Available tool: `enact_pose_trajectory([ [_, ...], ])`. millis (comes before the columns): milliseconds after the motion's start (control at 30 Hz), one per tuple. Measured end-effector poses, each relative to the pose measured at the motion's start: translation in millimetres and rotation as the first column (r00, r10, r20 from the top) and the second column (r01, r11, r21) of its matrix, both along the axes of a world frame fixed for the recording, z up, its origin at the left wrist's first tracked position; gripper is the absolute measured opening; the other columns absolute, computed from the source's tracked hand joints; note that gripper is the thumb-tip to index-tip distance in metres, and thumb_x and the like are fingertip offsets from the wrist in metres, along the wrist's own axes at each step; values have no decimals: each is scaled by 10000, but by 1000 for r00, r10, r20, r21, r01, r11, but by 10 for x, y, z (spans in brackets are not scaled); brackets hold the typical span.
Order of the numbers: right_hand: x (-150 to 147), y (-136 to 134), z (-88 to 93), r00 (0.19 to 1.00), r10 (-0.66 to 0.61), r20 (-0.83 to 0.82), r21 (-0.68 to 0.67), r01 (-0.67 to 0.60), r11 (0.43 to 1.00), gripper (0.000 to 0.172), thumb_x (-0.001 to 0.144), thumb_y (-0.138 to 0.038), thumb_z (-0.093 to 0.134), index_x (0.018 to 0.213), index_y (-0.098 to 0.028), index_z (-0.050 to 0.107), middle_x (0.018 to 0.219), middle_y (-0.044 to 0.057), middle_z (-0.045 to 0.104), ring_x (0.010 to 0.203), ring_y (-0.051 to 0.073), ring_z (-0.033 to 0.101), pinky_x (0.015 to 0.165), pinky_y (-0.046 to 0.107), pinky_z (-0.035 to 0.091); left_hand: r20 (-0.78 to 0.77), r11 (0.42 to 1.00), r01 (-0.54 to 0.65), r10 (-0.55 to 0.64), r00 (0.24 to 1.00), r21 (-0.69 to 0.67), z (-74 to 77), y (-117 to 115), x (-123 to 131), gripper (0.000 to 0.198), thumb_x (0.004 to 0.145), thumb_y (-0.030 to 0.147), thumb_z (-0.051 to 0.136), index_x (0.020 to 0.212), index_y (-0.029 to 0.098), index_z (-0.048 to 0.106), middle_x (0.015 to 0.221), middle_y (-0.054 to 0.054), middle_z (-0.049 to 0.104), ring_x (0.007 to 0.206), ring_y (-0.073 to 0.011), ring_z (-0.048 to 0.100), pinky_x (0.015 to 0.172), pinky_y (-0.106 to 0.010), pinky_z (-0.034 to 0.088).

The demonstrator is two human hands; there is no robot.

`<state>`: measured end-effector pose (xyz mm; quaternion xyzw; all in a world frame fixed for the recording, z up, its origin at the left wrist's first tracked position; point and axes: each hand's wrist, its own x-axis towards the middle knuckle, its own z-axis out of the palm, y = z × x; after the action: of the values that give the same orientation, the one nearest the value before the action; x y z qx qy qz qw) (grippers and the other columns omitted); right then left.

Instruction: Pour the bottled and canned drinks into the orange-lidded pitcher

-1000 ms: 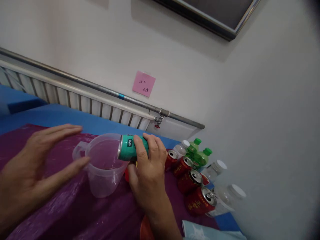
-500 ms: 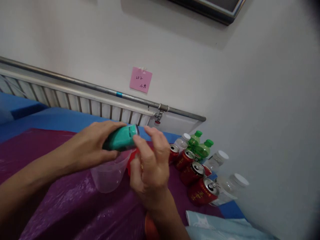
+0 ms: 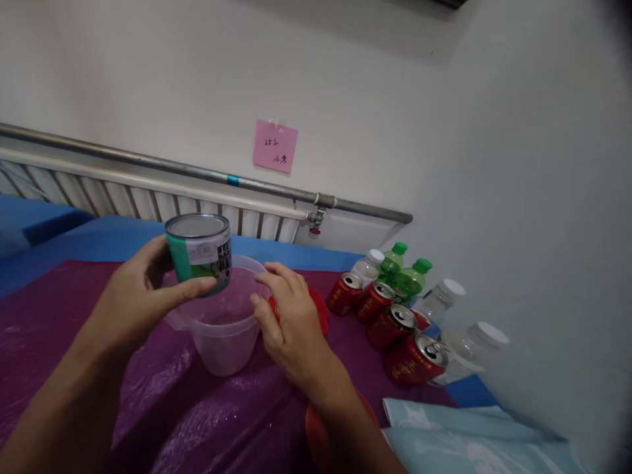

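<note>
My left hand [image 3: 143, 283] is closed around a tin can [image 3: 202, 257] with a green and white label. The can is upright, its flat metal top facing up, above the left side of a clear plastic tub [image 3: 224, 345]. My right hand [image 3: 293, 322] is at the tub's right rim, fingers bent and thumb apart. Whether its fingertips touch the rim I cannot tell. Behind that hand, partly hidden, lies a red object with a scalloped edge [image 3: 316, 306]. An orange-red round thing [image 3: 318, 434] shows under my right forearm.
To the right stand several red drink cans [image 3: 415, 359] in a row. Behind them are clear bottles with white caps [image 3: 481, 345] and green-capped bottles [image 3: 412, 280]. A light blue cloth [image 3: 444, 434] lies at the front right. A radiator [image 3: 113, 194] and pipe run along the wall.
The tin can has turned from lying tilted to upright and moved left in my left hand. My right hand has come away from the can, down to the tub's rim.
</note>
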<state>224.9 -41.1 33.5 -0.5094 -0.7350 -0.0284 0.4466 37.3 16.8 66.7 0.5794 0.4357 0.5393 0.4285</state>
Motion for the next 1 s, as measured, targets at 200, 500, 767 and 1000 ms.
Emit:
enact_pose_trajectory([
  [200, -19, 5, 37, 998, 54, 44, -36, -53, 998, 271, 994, -206, 401, 1105, -155, 643, 1199, 121, 638, 1241, 211, 530, 1053, 416, 464, -77, 1000, -6, 3, 997, -31, 44, -38, 14, 642, 549, 371, 877, 1133, 257, 637, 1165, -16, 686, 1144, -293, 604, 1099, -511, 426],
  [500, -12, 42, -12, 995, 51, 89, 14, -53, 999, 293, 1009, -215, 377, 1092, -129, 645, 1173, 126, 661, 1243, 210, 535, 1060, 392, 452, -133, 999, -14, 9, 991, -40, 63, -87, 35, 654, 563, 348, 835, 1179, 287, 623, 1219, 19, 672, 1162, -246, 602, 1091, -406, 467],
  [767, -23, 35, -19, 995, 61, 78, 39, -64, 997, 304, 1016, -212, 352, 1058, -136, 644, 1124, 105, 695, 1249, 209, 534, 1056, 406, 452, 3, 977, -195, 195, 981, 85, 26, -112, 48, 539, 589, 258, 832, 1096, 230, 651, 1102, 20, 711, 1101, -202, 634, 1083, -355, 490],
  [1000, -19, 44, -26, 994, 62, 87, 47, -67, 997, 292, 1018, -209, 358, 1056, -143, 640, 1101, 99, 695, 1244, 208, 538, 1060, 385, 440, -48, 965, -234, 241, 969, 118, -31, -76, 57, 565, 518, 388, 850, 1049, 265, 700, 980, 38, 726, 981, -220, 666, 914, -356, 575],
])
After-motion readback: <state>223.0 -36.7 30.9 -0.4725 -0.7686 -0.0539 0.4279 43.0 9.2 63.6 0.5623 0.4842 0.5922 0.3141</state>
